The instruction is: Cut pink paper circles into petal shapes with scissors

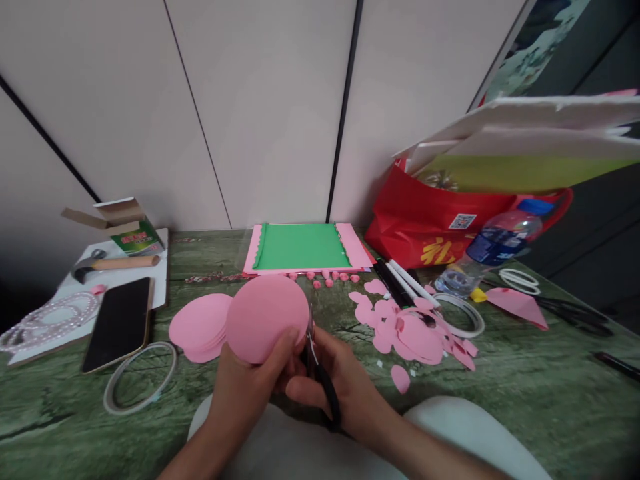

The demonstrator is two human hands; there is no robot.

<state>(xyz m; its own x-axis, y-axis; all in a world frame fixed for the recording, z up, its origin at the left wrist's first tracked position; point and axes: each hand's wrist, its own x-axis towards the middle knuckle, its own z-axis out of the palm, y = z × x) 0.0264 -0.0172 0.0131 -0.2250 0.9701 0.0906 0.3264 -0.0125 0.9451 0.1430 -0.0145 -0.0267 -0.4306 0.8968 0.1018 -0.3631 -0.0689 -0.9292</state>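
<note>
My left hand [255, 383] pinches a round pink paper disc [267, 317] by its lower edge, thumb on top. In my right hand [345, 380] is a pair of scissors [323, 380] with black handles, its blades pointing up at the disc's right edge. Whether the blades touch the paper I cannot tell. A stack of similar pink paper circles [200, 327] lies on the table just left of the held disc. Pink paper scraps and petal-shaped pieces [417, 337] are heaped to the right of my hands.
Behind lie green paper sheets [305, 245] and small pink rolls [329, 281]. On the left are a phone [120, 323], a tape roll [141, 379], bead strings [55, 317], a hammer [120, 263] and an opened box [133, 233]. At right stand a water bottle [493, 250] and a red bag [405, 220].
</note>
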